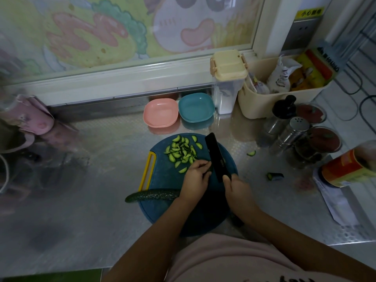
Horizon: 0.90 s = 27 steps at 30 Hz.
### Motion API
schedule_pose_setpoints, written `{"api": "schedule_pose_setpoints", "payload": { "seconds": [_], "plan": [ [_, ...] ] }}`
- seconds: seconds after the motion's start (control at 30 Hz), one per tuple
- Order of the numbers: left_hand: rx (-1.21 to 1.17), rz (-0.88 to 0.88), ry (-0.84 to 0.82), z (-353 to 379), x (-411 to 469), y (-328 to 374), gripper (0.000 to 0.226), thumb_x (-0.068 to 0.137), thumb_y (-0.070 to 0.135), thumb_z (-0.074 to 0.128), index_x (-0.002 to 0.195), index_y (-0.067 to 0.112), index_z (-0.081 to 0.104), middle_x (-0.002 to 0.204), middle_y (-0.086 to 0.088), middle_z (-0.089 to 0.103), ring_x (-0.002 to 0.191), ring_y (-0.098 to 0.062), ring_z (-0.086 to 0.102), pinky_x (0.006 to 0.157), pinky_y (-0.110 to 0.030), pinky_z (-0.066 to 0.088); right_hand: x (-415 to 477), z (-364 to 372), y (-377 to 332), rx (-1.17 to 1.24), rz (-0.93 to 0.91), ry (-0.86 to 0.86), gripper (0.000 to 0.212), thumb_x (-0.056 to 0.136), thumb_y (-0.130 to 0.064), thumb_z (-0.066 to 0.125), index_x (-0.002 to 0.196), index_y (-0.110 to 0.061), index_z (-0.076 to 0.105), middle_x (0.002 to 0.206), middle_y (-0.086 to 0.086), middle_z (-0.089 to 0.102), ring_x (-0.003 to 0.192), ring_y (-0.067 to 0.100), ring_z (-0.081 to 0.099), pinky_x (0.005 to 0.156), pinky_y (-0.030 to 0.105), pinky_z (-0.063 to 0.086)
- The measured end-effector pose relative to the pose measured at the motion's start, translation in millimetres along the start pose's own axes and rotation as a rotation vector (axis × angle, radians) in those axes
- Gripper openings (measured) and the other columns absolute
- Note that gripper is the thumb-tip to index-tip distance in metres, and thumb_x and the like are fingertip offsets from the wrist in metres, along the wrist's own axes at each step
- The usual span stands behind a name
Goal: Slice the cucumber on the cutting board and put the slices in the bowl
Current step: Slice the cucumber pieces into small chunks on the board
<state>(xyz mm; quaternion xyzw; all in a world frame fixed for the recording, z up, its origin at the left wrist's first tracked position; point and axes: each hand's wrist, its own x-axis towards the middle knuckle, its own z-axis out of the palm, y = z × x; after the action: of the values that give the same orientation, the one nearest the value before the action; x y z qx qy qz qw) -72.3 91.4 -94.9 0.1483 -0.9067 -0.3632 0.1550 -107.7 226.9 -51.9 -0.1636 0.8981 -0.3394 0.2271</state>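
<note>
Your left hand [195, 176] pinches a cucumber piece [209, 170] against the black knife [215, 157] gripped in your right hand [236, 188], with slices [181, 151] heaped just beyond your left fingers on the cutting board [162, 180], a whole cucumber [152, 195] beside your left wrist, and a pink bowl [160, 112] and a blue bowl [196, 107] farther ahead.

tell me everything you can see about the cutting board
The cutting board is round, dark blue and plastic-looking, with a yellow slotted handle at its left edge. It lies flat on the steel counter. A heap of cucumber slices sits on its far part. A long cucumber piece lies across its near left edge, one end overhanging. The left hand and the black knife, held by the right hand, are over it.
</note>
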Motion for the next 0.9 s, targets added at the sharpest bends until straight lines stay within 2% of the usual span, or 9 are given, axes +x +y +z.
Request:
{"api": "schedule_pose_setpoints", "payload": {
  "seconds": [0.17,0.27,0.37,0.47,0.53,0.63,0.7,0.8,0.9],
  "plan": [
    [0.004,0.012,-0.006,0.6,0.0,-0.9,0.035,0.08,-0.005,0.064,0.115,-0.001,0.064,0.11,-0.011,0.061,0.1,-0.021,0.059,0.094,-0.023,0.044,-1.2,0.5,-1.2,-0.015,-0.006,-0.01,0.027,0.101,-0.026,0.031,0.085,-0.008,0.043,0.063,-0.003,0.044,0.062,0.02,0.048,0.053,0.029,0.029],
    [0.007,0.011,-0.015,0.1,-0.2,-0.9,0.034,0.08,-0.005,0.064,0.114,-0.001,0.065,0.11,-0.012,0.061,0.101,-0.022,0.059,0.094,-0.022,0.043,-0.8,1.2,-1.2,-0.027,-0.008,-0.017,0.027,0.101,-0.026,0.03,0.085,-0.009,0.043,0.063,-0.004,0.043,0.061,0.018,0.047,0.049,0.029,0.027],
    [0.012,0.013,-0.031,0.1,0.4,-1.5,0.033,0.08,-0.007,0.063,0.113,-0.003,0.065,0.108,-0.015,0.061,0.1,-0.024,0.059,0.094,-0.016,0.038,0.1,0.5,-1.7,-0.034,-0.004,-0.024,0.026,0.102,-0.026,0.03,0.086,-0.009,0.042,0.063,-0.004,0.043,0.055,0.012,0.043,0.043,0.02,0.026],
    [0.002,0.006,-0.036,1.2,1.0,-1.8,0.033,0.081,-0.009,0.061,0.113,-0.004,0.064,0.109,-0.016,0.06,0.101,-0.024,0.057,0.094,-0.008,0.034,0.5,1.1,-1.8,-0.073,0.005,-0.03,0.025,0.102,-0.026,0.03,0.086,-0.009,0.04,0.062,-0.005,0.041,0.055,0.012,0.041,0.047,0.029,0.023],
    [-0.01,0.012,-0.034,1.8,0.5,-1.8,0.032,0.082,-0.009,0.058,0.114,-0.005,0.063,0.11,-0.017,0.059,0.102,-0.017,0.054,0.094,-0.002,0.03,1.5,2.7,-1.4,-0.11,0.005,-0.023,0.024,0.101,-0.026,0.03,0.088,-0.009,0.041,0.062,-0.005,0.041,0.058,0.016,0.043,0.05,0.028,0.024],
    [-0.011,0.037,-0.036,2.2,-0.1,-2.5,0.033,0.082,-0.006,0.053,0.113,-0.006,0.063,0.109,-0.018,0.059,0.1,-0.01,0.047,0.095,0.0,0.028,6.2,6.4,-2.3,-0.154,0.0,-0.016,0.03,0.102,-0.027,0.03,0.095,-0.004,0.048,0.072,0.005,0.053,0.056,0.015,0.042,0.043,0.024,0.023],
    [0.001,0.044,-0.042,1.7,0.4,-2.7,0.035,0.082,-0.001,0.048,0.113,-0.006,0.063,0.108,-0.018,0.059,0.1,-0.01,0.047,0.095,-0.002,0.03,9.1,9.5,-2.5,-0.173,-0.001,-0.006,0.032,0.101,-0.027,0.03,0.097,-0.002,0.049,0.079,0.012,0.06,0.053,0.012,0.039,0.041,0.018,0.022],
    [0.029,0.055,-0.078,-0.4,0.1,-1.9,0.037,0.081,0.0,0.049,0.116,-0.004,0.062,0.109,-0.018,0.059,0.101,-0.017,0.052,0.094,-0.009,0.035,9.7,10.6,-1.8,-0.163,0.008,0.01,0.032,0.101,-0.026,0.031,0.095,-0.002,0.05,0.077,0.011,0.058,0.049,0.007,0.035,0.04,0.018,0.022],
    [0.142,0.104,-0.113,-4.2,-3.3,-1.8,0.041,0.081,0.001,0.053,0.121,0.002,0.06,0.11,-0.016,0.059,0.1,-0.029,0.057,0.086,-0.027,0.048,9.5,10.4,-1.2,-0.128,0.034,0.005,0.033,0.102,-0.026,0.03,0.095,0.0,0.05,0.079,0.013,0.059,0.054,0.013,0.04,0.04,0.017,0.022]
  ]
}}
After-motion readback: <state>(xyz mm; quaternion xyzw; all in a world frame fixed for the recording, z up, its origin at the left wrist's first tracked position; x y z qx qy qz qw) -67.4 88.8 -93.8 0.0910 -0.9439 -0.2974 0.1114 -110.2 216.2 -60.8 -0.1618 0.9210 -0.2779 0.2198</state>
